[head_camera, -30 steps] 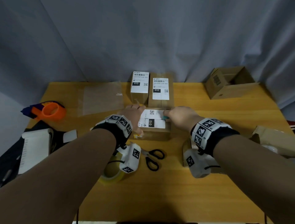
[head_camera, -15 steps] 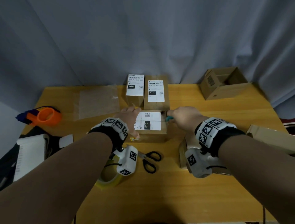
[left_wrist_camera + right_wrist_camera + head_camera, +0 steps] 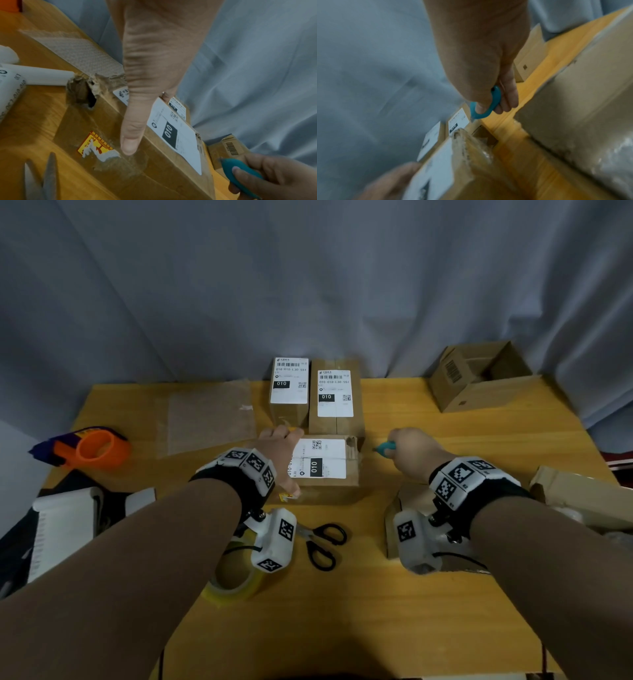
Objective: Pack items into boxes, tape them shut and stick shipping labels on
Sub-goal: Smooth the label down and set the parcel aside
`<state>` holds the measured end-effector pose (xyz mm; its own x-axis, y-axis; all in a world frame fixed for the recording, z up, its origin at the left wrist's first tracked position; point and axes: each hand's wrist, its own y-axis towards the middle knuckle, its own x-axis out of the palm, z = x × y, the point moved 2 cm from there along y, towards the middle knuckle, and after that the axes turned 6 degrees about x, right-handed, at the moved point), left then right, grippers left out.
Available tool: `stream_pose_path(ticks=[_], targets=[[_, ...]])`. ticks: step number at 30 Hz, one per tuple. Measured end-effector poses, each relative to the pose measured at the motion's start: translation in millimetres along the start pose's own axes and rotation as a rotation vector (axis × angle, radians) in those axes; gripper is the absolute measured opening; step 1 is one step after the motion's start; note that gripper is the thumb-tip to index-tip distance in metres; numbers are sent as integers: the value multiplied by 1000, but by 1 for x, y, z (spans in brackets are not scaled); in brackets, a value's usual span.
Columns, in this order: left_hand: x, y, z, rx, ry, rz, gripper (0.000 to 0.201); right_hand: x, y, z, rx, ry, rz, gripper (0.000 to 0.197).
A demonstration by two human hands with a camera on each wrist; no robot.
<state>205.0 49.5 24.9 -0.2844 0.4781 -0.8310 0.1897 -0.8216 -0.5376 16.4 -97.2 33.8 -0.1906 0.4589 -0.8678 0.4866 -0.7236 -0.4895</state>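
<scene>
The labelled box (image 3: 322,487) lies central on the bench (image 3: 376,611). The right hand (image 3: 411,453) has its fingers (image 3: 508,100) curled round a teal cutter (image 3: 385,447) just right of the box; the left hand (image 3: 277,453) clamps the box's left end, thumb (image 3: 130,135) on the near face. A slip of the cutter could nick that thumb or slash the label (image 3: 322,457)

The yellow wooden tabletop (image 3: 342,611) carries, at far centre, a narrow labelled box (image 3: 289,385) just beside a wider labelled box (image 3: 335,405), with a third labelled box (image 3: 325,470) just nearer. An open carton (image 3: 479,385) sits far right and a clear bag (image 3: 209,416) far left. An orange tape dispenser (image 3: 92,446) is at the left edge. Scissors (image 3: 322,542) and a tape roll (image 3: 233,583) lie near.
</scene>
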Motion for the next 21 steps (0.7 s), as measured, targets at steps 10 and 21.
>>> stream_pose_path(ticks=[10, 21], targets=[[0, 0, 3, -15, -1, 6, 122, 26, -2, -15, 99, 817, -34, 11], [0, 0, 4, -14, 10, 30, 123, 24, -11, -11, 60, 729, -112, 19]])
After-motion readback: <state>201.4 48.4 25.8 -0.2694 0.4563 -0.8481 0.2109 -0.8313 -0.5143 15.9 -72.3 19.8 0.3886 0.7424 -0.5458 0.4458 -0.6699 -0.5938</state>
